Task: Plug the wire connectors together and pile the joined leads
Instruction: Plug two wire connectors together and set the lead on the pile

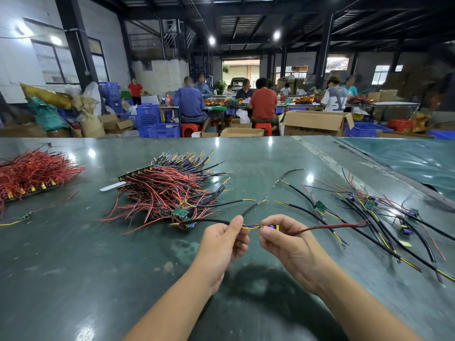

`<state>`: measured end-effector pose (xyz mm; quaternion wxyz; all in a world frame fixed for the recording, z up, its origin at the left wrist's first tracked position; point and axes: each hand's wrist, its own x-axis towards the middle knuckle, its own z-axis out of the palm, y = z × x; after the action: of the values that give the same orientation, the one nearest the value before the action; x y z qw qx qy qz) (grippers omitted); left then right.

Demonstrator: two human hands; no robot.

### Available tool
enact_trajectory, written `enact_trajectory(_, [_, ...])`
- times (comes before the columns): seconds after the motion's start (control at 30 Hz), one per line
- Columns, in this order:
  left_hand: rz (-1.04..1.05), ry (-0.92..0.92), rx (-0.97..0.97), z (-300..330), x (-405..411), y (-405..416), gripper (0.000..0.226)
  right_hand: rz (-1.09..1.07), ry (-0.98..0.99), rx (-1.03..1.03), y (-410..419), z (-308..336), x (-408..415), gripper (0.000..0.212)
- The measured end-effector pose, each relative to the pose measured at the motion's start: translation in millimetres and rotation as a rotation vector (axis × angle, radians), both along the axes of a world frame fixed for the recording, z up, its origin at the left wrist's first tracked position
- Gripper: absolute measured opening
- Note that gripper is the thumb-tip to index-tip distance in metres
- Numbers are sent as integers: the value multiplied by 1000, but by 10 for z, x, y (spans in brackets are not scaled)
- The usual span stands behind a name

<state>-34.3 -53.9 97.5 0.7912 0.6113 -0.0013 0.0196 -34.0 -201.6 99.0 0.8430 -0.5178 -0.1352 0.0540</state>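
Two hands meet above the green table (73, 254): the left hand (222, 238) pinches a black lead (211, 220) by its yellow and blue ends, the right hand (283, 238) pinches a yellow connector (273, 227) with red wires. Beyond the left hand lies the red-and-black wire heap (167, 190); right of the hands, joined leads (369, 217) lie spread.
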Motion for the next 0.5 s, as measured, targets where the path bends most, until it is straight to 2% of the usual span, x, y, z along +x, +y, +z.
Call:
enact_trajectory(0.23, [-70,45,-102,12,-10,9,38,-31,-10,22,-8,-2,10,12])
enact_trajectory(0.33, [-71,8,-39,7,-2,5,41,-116,-54,-50,-12,8,6,12])
enact_trajectory(0.43, [-50,-64,58,2,-3,1,28,-226,-109,-178,-5,28,5,3])
enact_trajectory(0.5, [-68,-96,80,-5,-12,5,19,-287,-115,-230,-3,20,17,14])
